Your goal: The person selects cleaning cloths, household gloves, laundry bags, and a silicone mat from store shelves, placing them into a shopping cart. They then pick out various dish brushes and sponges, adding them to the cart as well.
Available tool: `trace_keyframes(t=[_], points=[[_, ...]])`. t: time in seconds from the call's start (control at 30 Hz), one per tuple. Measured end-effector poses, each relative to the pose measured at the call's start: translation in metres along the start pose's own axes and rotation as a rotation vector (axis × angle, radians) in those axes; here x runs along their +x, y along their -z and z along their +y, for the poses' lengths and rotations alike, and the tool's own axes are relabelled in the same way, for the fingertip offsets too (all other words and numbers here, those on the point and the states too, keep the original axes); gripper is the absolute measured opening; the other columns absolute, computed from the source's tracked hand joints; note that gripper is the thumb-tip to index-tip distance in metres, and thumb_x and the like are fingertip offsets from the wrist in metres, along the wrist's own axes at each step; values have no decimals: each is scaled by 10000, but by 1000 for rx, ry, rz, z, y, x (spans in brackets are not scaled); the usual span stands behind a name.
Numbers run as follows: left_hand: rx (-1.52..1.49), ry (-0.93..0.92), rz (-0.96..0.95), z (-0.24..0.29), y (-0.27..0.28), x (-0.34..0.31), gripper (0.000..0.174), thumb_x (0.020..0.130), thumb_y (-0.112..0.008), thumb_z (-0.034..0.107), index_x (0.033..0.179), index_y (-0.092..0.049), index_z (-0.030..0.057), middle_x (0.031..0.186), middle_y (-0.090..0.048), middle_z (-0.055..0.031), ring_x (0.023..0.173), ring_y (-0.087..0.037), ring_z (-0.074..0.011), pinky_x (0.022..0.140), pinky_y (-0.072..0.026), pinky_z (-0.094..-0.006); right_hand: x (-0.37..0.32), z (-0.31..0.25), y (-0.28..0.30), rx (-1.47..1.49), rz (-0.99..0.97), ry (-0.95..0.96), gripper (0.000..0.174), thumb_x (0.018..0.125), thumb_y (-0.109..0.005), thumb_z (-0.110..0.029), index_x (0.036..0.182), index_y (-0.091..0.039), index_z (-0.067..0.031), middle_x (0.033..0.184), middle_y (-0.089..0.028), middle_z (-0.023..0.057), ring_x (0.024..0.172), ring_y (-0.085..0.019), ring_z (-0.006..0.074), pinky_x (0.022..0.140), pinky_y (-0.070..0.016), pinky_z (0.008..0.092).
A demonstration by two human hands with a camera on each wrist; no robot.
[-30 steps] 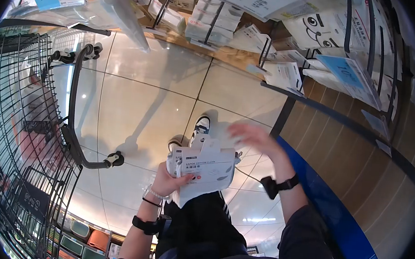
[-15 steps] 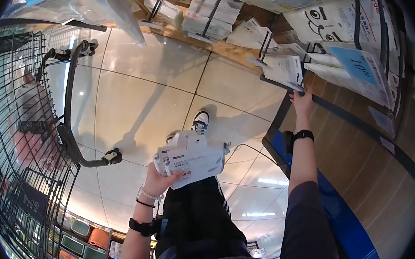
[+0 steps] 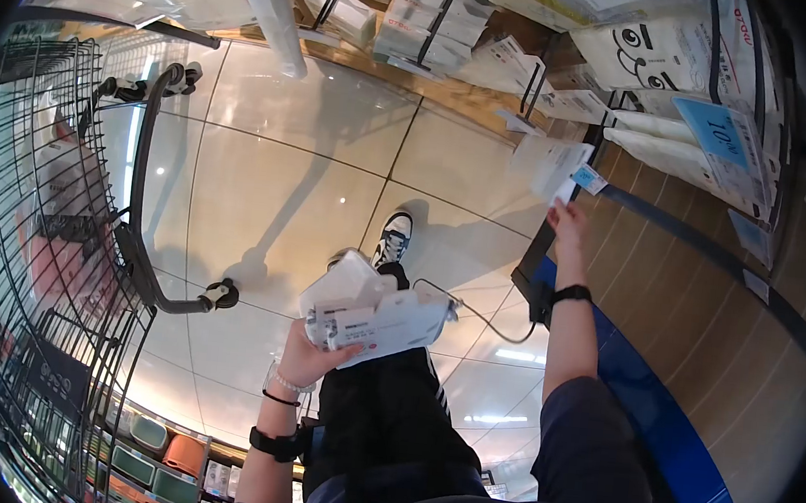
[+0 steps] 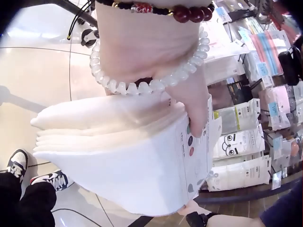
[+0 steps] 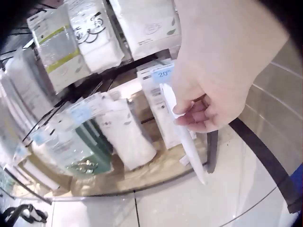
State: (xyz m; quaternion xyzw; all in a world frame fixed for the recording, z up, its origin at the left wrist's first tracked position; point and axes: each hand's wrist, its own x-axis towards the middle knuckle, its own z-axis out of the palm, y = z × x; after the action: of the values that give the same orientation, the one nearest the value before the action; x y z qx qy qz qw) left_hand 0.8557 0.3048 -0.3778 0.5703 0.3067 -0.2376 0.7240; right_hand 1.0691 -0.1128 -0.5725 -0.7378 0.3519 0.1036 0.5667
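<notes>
My left hand (image 3: 309, 354) grips a stack of white packaged cotton cloths (image 3: 385, 332) over my legs, thumb across the printed front card. In the left wrist view, the folded cloth edges (image 4: 80, 135) fan out below a beaded bracelet. At the low rack on the right, my right hand (image 3: 570, 227) pinches the edge of a white cloth pack (image 3: 552, 164). Seen from the right wrist, thumb and fingertips hold this thin pack (image 5: 191, 153) edge-on, right beside a blue price tag (image 5: 163, 74). Behind it hangs another white pack (image 5: 158, 106).
A black wire shopping cart (image 3: 62, 267) with bagged goods inside stands at the left. Racks of hanging packs (image 3: 425, 21) run along the front, above a wooden base shelf. A dark rail (image 3: 686, 230) and a blue panel (image 3: 658, 422) border the right side.
My right hand went from near the stack out to the rack, then drew back slightly with a pack pinched in it. The stack in my left hand has tilted, its top packs spreading apart.
</notes>
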Motion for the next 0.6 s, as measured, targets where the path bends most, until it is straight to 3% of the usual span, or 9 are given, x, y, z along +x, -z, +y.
trace_keyframes(t=[0.03, 0.1, 0.17, 0.2, 0.3, 0.4, 0.5, 0.53, 0.6], points=[[12, -10, -67, 6, -1, 0, 314, 647, -714, 44, 924, -588, -28, 882, -625, -85, 791, -591, -130, 714, -492, -274, -20, 0, -4, 13, -58, -36, 104, 769, -632, -113, 785, -563, -37, 648, -562, 32, 606, -565, 141, 552, -463, 230], [24, -21, -129, 16, -2, 1, 335, 631, -726, 53, 928, -589, -21, 912, -616, -91, 826, -587, -142, 746, -482, -282, -47, 11, -6, -562, -271, 320, 90, 779, -605, -89, 815, -551, -26, 726, -562, 26, 662, -545, 148, 584, -433, 217], [366, -224, -248, 22, -2, 3, 358, 595, -744, 87, 926, -621, 31, 1081, -544, -145, 906, -572, -203, 798, -460, -302, -101, -3, -35, -428, -401, 716, 105, 806, -561, -98, 873, -522, -27, 825, -543, 31, 726, -503, 123, 583, -401, 226], [506, -350, -221, 21, -2, 2, 345, 564, -755, 115, 892, -649, 83, 1227, -419, -180, 979, -532, -272, 812, -451, -336, -129, -12, -44, -439, -477, 594, 109, 823, -537, -111, 892, -505, -34, 830, -519, 28, 745, -476, 104, 580, -388, 226], [497, -295, -164, 34, -5, -2, 338, 558, -754, 106, 881, -655, 97, 1282, -352, -182, 1027, -497, -309, 854, -423, -363, -192, -62, -66, -424, -802, 171, 118, 850, -493, -125, 927, -455, -44, 776, -444, 4, 737, -416, 67, 590, -354, 216], [532, -242, -179, 40, 11, 1, 339, 544, -760, 108, 867, -658, 92, 1225, -433, -171, 1061, -475, -320, 876, -406, -375, -223, -97, -91, -317, -1030, 106, 99, 860, -472, -117, 922, -446, -43, 744, -413, -18, 709, -385, 50, 607, -334, 199], [634, -269, -258, 63, 27, 3, 314, 553, -744, 109, 854, -660, 89, 1268, -383, -189, 1005, -535, -291, 822, -453, -344, -244, -131, -119, -93, -1268, -29, 97, 866, -465, -136, 886, -434, -46, 738, -396, -33, 684, -367, 40, 600, -320, 182], [662, -475, -282, 61, 33, 7, 349, 555, -749, 109, 885, -643, 69, 1156, -501, -163, 906, -585, -268, 783, -466, -317, -248, -138, -129, -46, -1344, -79, 110, 865, -471, -146, 878, -433, -44, 729, -392, -32, 672, -363, 42, 596, -315, 182], [610, -353, -264, 74, 36, -1, 370, 558, -749, 108, 904, -630, 57, 1095, -539, -149, 883, -592, -265, 767, -468, -306, -245, -143, -146, -21, -1471, -60, 122, 872, -470, -164, 866, -441, -46, 729, -435, -27, 709, -423, 54, 629, -352, 186]])
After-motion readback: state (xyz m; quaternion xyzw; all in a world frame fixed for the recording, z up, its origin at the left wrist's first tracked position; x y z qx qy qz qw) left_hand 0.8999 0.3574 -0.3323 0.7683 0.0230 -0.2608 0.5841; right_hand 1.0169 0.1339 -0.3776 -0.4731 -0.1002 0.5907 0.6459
